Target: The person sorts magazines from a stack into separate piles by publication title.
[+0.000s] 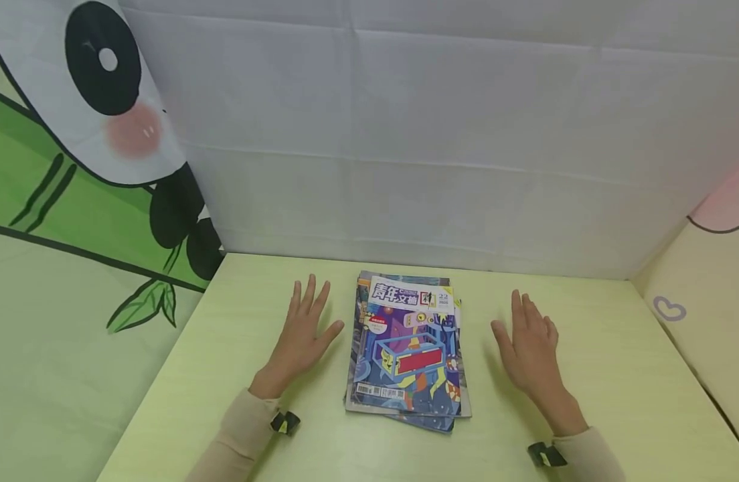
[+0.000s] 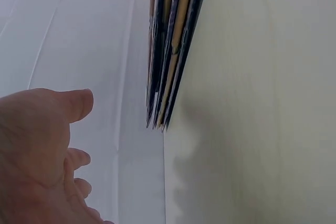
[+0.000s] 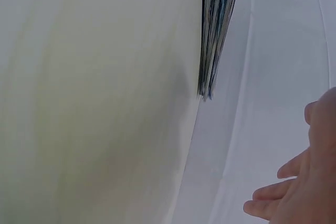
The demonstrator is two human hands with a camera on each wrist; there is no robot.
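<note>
A stack of several magazines (image 1: 408,348) lies on the pale yellow table, its layers slightly askew. The top one has a colourful purple and blue cover with a white title band. To the left of the stack my left hand (image 1: 300,341) is held with fingers straight and spread, apart from it. On the other side my right hand (image 1: 529,348) has its fingers extended, also touching nothing. Both wrist views show the stack edge-on: spines (image 2: 170,40) in the left wrist view, page edges (image 3: 216,35) in the right wrist view.
Behind the table (image 1: 634,375) rises a creased white cloth wall (image 1: 418,147). A cartoon-printed cloth (image 1: 56,281) with green stalks and leaves borders the left side. At the right stands a cream panel (image 1: 707,321) bearing a small purple heart. Dark bands sit at both wrists.
</note>
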